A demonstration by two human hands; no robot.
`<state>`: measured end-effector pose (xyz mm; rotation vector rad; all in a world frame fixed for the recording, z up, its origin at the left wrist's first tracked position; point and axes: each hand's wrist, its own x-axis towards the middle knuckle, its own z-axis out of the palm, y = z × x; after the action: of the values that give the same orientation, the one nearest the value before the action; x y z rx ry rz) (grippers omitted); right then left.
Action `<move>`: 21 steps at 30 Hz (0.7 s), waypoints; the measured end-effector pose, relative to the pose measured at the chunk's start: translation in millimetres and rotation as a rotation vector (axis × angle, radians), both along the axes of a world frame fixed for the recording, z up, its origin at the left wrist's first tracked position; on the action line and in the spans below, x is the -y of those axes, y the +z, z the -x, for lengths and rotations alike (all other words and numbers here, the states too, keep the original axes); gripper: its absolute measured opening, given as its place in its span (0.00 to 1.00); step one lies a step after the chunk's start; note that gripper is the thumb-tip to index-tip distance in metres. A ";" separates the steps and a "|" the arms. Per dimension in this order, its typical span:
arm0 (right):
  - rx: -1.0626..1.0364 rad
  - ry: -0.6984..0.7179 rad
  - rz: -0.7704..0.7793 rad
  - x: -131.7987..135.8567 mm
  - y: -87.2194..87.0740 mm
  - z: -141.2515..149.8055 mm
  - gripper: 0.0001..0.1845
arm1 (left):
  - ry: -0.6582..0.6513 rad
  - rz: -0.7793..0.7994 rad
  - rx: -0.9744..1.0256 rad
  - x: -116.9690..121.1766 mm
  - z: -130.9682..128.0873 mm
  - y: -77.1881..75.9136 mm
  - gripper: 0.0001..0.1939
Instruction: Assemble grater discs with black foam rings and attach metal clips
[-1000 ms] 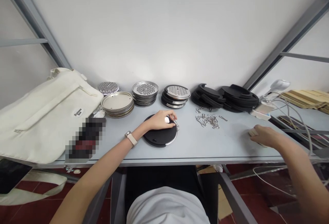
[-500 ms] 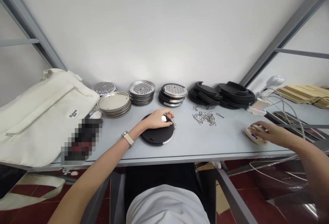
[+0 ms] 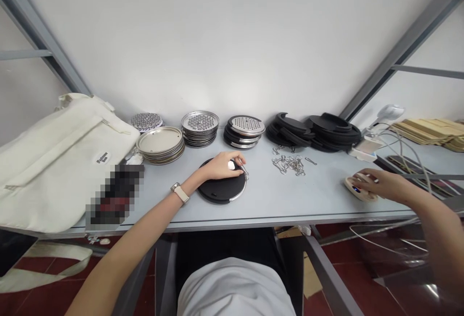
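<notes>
Over a round black plate (image 3: pixel 222 191) with a silver rim along its right edge is my left hand (image 3: pixel 225 165). Its fingers are closed around a small metal wire clip (image 3: pixel 245 173) at the plate's right side. Something white shows at the fingers, its kind unclear. Far to the right, my right hand (image 3: pixel 379 183) has its bent fingers on a cream-coloured device (image 3: pixel 351 188) with a small blue-lit display, which lies on the table. Between the hands, several loose metal clips (image 3: pixel 290 165) lie in a pile.
Along the wall stand stacks of silver trays (image 3: pixel 159 142), grater discs (image 3: pixel 200 122), black-rimmed graters (image 3: pixel 247 125) and black round parts (image 3: pixel 329 127). A cream bag (image 3: pixel 68 161) lies at the left. Cables, a white charger (image 3: pixel 368 146) and wooden boards (image 3: pixel 424 132) are at the right.
The view has tilted very slightly. Both hands stay in nearly the same places, the left at the clip and the right at the cream device.
</notes>
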<state>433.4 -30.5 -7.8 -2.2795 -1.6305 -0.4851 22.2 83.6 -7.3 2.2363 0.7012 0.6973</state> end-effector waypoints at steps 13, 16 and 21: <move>-0.296 -0.055 0.603 -27.3 14.2 -58.4 0.20 | -0.004 0.000 0.007 -0.9 0.4 -2.0 0.12; -0.311 -0.078 0.575 -24.2 12.2 -54.4 0.21 | -0.005 0.005 0.006 -0.5 0.2 -1.3 0.12; -0.157 0.020 0.499 -18.6 -9.6 -43.3 0.16 | 0.002 0.006 -0.001 0.0 0.0 -0.2 0.12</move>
<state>476.7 -11.9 -17.4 -2.5539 -1.8479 0.1258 22.2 83.6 -7.5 2.2305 0.7049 0.6945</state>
